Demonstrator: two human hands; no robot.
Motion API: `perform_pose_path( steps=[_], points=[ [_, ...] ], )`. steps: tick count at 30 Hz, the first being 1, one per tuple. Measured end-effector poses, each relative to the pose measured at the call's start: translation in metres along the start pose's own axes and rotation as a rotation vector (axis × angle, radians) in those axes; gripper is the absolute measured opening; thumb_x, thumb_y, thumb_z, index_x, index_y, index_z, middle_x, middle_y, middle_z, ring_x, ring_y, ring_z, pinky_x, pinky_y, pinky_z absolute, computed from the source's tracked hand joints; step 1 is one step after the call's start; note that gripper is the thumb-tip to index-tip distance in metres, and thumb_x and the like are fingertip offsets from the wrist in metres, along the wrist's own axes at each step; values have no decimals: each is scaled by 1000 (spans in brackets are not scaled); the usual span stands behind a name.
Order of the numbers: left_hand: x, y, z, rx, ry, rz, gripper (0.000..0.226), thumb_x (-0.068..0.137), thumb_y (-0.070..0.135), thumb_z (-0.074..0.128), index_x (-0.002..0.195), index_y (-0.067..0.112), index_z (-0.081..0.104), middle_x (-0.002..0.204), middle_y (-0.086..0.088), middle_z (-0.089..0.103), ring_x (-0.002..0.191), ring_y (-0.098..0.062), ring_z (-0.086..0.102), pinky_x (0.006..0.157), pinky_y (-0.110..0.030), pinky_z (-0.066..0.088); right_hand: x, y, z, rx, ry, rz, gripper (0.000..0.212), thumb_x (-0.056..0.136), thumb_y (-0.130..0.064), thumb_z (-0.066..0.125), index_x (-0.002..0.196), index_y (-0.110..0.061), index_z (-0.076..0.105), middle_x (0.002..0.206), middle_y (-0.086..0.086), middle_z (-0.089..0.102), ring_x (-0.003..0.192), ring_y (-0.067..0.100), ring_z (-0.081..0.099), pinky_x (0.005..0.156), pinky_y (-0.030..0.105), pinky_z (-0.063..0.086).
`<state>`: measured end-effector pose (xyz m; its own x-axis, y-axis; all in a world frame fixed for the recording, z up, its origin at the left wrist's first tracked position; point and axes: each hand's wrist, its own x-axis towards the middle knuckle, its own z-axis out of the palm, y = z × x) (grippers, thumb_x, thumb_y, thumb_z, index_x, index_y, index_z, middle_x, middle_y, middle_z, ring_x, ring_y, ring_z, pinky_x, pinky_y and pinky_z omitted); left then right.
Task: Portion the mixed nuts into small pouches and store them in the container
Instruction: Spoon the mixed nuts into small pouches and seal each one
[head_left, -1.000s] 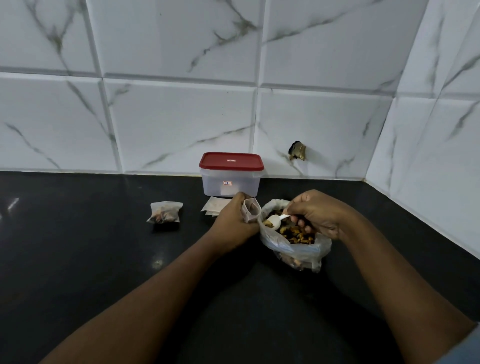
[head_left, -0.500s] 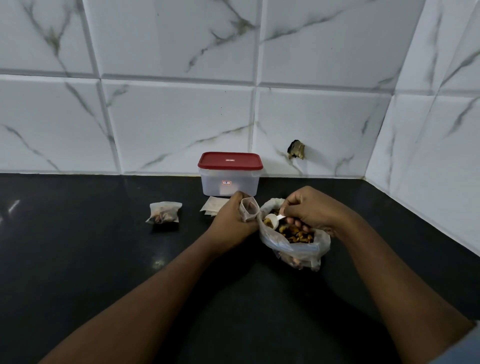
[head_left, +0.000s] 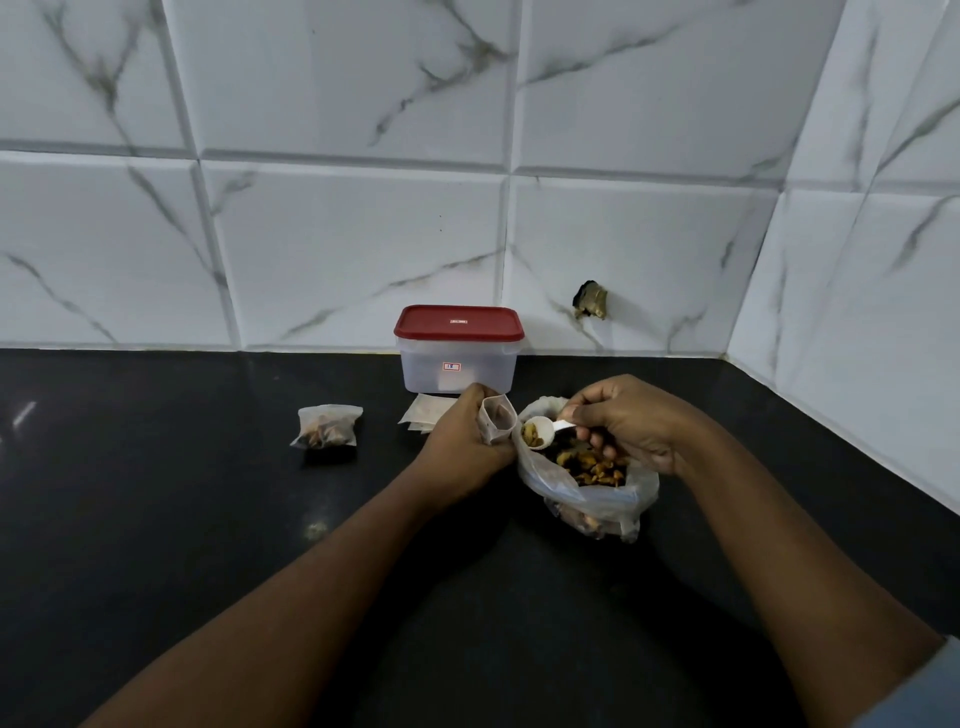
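My left hand (head_left: 462, 447) grips a small clear pouch (head_left: 497, 419) with its mouth held open upward. My right hand (head_left: 631, 421) holds a small white scoop (head_left: 543, 432) loaded with nuts, its bowl right beside the pouch's mouth. Under the scoop sits the open plastic bag of mixed nuts (head_left: 587, 480) on the black counter. A filled pouch (head_left: 327, 427) lies to the left. The clear container with a red lid (head_left: 458, 349), shut, stands against the wall behind my hands.
A small stack of flat empty pouches (head_left: 423, 413) lies in front of the container, partly hidden by my left hand. The tiled wall corner closes in on the right, with a dark hole in a tile (head_left: 591, 301). The black counter (head_left: 156, 493) stretches left.
My right hand lifted the scoop of nuts out of the bag and moved it left and up toward the pouch's mouth. My left hand kept the pouch nearly still.
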<state>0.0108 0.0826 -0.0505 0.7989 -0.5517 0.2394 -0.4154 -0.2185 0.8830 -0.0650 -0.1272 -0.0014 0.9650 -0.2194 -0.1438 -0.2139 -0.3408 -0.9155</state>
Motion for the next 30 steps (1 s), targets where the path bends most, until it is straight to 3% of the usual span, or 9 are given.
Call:
perform_pose_path(
  steps=[7,14,17,20,23,25,28,30],
  points=[
    [1,0,1,11,12,2,39,89,20,81,115,32,54,108,14,64,99,1,63,70,-12,48,-2,1,-13,200,-18,41,13,102,-4,60,108,-1,72,68,4,60,57,10,47,47,19,39],
    [0,-2,1,-18,14,12,43,87,18,82,119,27,56,110,14,67,99,5,64,73,-11,51,-11,-10,-1,351,-77,-147,10,98,-7,67,102,-3,75,75,6,67,58,8,51,46,16,42],
    [1,-6,2,-33,12,27,45,85,17,83,121,25,57,114,11,69,105,-2,66,83,-20,53,-12,-11,11,219,-83,-218,13,97,-9,71,105,-2,78,79,10,70,61,9,54,51,19,46],
    [2,-7,2,-34,24,36,40,85,16,83,115,24,58,107,7,70,96,-3,68,79,-23,56,-13,-11,16,-32,-49,-310,9,96,-12,74,100,-12,82,89,15,76,64,11,58,59,23,52],
    [3,-9,3,-11,38,43,40,85,9,81,113,23,56,106,5,67,96,-10,67,79,-27,58,-15,-12,16,-233,-35,-396,12,96,-15,75,103,-20,83,100,0,80,74,16,69,71,27,60],
    [3,-9,3,0,34,35,41,85,7,80,113,24,55,107,6,65,97,-10,66,77,-23,56,-17,-13,16,-275,-31,-429,13,95,-16,76,104,-22,83,101,-4,80,81,16,73,76,30,62],
    [3,-9,3,-22,20,30,44,85,10,81,117,25,55,112,8,65,102,-9,66,78,-22,55,-20,-16,10,-229,5,-436,13,94,-20,77,104,-27,82,100,3,79,77,23,71,76,38,62],
    [3,-8,2,-36,19,24,43,85,13,81,116,27,55,112,9,67,102,-6,66,78,-22,55,-21,-19,-4,-236,70,-451,12,94,-22,77,102,-29,82,97,-1,80,74,16,67,73,36,59]
  ],
)
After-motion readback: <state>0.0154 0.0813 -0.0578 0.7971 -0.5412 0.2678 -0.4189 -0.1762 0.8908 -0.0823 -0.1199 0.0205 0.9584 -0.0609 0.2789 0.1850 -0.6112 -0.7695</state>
